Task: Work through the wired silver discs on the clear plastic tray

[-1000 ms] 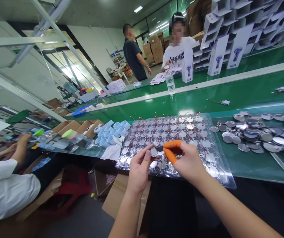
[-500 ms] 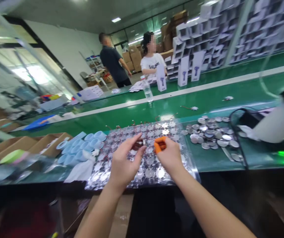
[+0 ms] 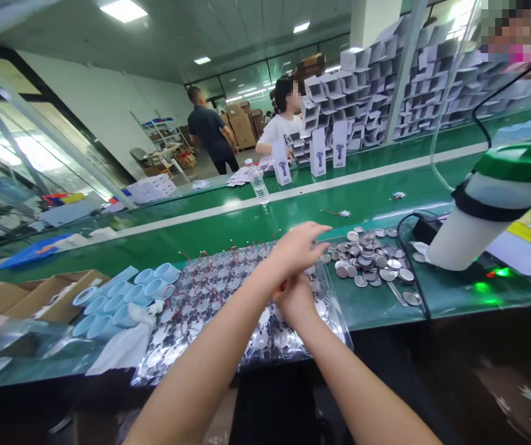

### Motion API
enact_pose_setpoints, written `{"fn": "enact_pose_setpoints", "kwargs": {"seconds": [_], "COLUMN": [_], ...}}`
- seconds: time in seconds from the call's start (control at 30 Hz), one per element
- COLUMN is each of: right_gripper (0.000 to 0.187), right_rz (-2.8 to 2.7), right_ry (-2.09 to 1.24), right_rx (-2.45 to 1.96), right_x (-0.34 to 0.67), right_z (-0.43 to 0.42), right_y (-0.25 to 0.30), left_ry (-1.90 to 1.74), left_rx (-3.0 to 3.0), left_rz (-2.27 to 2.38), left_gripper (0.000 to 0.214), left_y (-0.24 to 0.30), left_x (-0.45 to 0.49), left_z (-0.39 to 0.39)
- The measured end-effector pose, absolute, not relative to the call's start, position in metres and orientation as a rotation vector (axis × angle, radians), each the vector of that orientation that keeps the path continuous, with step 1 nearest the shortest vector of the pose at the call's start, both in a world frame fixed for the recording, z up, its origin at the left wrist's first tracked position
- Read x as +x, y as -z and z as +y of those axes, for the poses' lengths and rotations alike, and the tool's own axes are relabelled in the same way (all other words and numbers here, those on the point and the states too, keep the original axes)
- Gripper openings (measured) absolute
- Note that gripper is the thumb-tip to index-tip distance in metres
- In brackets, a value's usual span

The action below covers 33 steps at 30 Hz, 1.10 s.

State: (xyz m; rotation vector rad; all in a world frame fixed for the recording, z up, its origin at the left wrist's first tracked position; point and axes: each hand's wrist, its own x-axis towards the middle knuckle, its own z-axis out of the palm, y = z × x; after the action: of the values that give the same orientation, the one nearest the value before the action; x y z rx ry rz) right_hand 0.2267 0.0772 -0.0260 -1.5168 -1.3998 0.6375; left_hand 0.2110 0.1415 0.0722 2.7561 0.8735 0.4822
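Note:
My left hand reaches across to the right, above my right hand, its fingers stretched out and thumb apart, near a pile of round metal discs. Below its wrist, my right hand is curled shut; a bit of orange finger covering shows. My left forearm hides most of its fingers, and what they hold cannot be seen. Both hands are over a clear-wrapped sheet carrying rows of silvery round parts with short red wires.
Pale blue cups and cardboard trays stand on the left. A white cylinder with a green lid and a black cable are at right. A water bottle and white boxes stand farther back, near two people.
My left hand has moved right, crossing over my right hand toward the discs, and its fingers have opened. My right hand has shifted slightly left and lower. The camera view has turned right.

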Motion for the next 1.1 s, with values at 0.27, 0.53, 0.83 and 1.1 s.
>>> {"fn": "enact_pose_setpoints", "kwargs": {"seconds": [0.27,0.53,0.83,1.1], "right_gripper": [0.01,0.009,0.013,0.011], "right_rz": [-1.17,-1.111,-1.01,-1.028], "right_ry": [-0.817,-0.882,-0.933,-0.968], "right_rx": [-1.413,-1.409,-1.376,-1.354], "right_x": [0.236,0.24,0.251,0.251], "right_z": [0.071,0.069,0.071,0.066], "right_y": [0.024,0.017,0.019,0.01], "left_ry": [-0.196,-0.18,-0.294,-0.231], "left_rx": [2.533,2.374,2.486,2.533], "left_rz": [1.374,1.398,1.545,1.626], "left_gripper": [0.052,0.032,0.03,0.045], "left_y": [-0.059,-0.031,-0.059,-0.045], "left_x": [0.026,0.016,0.073,0.061], "left_z": [0.057,0.064,0.234,0.28]}}
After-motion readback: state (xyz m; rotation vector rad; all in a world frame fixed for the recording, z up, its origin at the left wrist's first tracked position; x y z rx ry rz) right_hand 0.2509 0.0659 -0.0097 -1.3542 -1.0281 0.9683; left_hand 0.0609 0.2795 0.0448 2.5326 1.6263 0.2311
